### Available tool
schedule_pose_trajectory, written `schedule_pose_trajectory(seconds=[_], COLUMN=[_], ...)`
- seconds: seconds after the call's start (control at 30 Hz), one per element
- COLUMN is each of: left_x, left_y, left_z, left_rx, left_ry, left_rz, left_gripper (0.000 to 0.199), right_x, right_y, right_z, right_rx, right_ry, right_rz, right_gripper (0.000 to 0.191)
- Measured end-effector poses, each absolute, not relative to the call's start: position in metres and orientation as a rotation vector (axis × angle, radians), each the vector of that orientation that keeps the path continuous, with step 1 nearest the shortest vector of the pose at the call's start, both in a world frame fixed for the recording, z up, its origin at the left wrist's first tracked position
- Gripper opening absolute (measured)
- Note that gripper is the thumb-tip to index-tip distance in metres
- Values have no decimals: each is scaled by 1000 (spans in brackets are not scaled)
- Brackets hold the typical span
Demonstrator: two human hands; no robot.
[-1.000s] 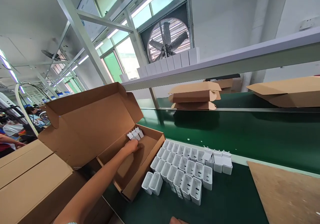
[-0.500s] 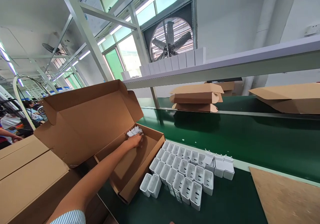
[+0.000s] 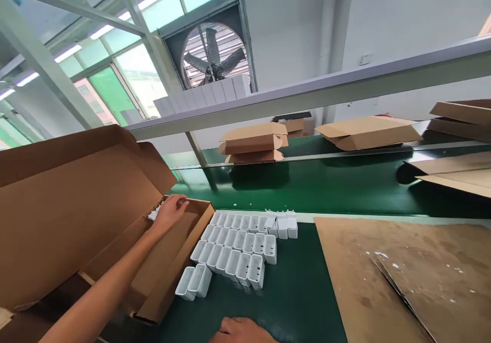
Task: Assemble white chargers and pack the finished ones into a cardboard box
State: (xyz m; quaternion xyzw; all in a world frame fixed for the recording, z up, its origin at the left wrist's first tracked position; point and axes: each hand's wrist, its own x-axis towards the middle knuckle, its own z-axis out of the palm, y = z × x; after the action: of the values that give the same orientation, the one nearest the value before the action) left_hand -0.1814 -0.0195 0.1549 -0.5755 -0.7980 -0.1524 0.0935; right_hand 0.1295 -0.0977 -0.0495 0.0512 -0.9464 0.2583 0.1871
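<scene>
My left hand (image 3: 171, 212) reaches into the long brown cardboard box (image 3: 180, 253) at the left, near its far end. Its fingers are loosely bent and apart, with nothing visible in them. Small white plastic pieces (image 3: 154, 213) lie in the box beside this hand, partly covered by it. At the bottom edge, my right hand (image 3: 243, 330) is curled over the green table; the frame cuts it off and its palm side is hidden. Between the hands and the far table edge stand rows of white open-topped plastic cups (image 3: 232, 261). Several white pieces sit on the cups (image 3: 283, 225) at the right end.
The raised box lid (image 3: 88, 195) leans back on the left. A stained brown board (image 3: 383, 276) with white scraps and a thin dark strip lies at the right. Beyond is a green conveyor belt (image 3: 314, 187). Folded cartons (image 3: 253, 143) stand behind it, under a pale shelf (image 3: 291, 97).
The view has swung to the right, bringing the board and more cartons in. My left hand has shifted off the white pieces towards the box's far end. More of my right hand shows.
</scene>
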Motion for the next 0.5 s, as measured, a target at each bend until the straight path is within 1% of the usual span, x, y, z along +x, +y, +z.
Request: schedule_pose_trajectory(seconds=[0.1, 0.17, 0.23, 0.3, 0.37, 0.5], left_x=[-121, -67, -13, 32, 62, 87], left_y=[1, 11, 21, 33, 48, 76], left_z=[172, 179, 182, 179, 174, 167], left_rx=[-1974, -2406, -2737, -2855, -2874, -2901], left_ry=[-2216, -2027, -1830, -1657, -1545, -1599], left_rz=[-586, -556, -297, -1, 197, 564], left_gripper=[44, 52, 69, 84, 88, 80], right_x=[136, 140, 141, 141, 141, 144], right_y=[-93, -92, -92, -92, -90, -87], right_z=[-35, -27, -21, -16, -11, 0], right_rx=[205, 261, 277, 250, 230, 279], right_ry=[-2698, -2714, -2731, -2741, -2737, -2685], right_rz=[636, 511, 451, 489, 559, 642], right_gripper=[18, 18, 18, 18, 18, 18])
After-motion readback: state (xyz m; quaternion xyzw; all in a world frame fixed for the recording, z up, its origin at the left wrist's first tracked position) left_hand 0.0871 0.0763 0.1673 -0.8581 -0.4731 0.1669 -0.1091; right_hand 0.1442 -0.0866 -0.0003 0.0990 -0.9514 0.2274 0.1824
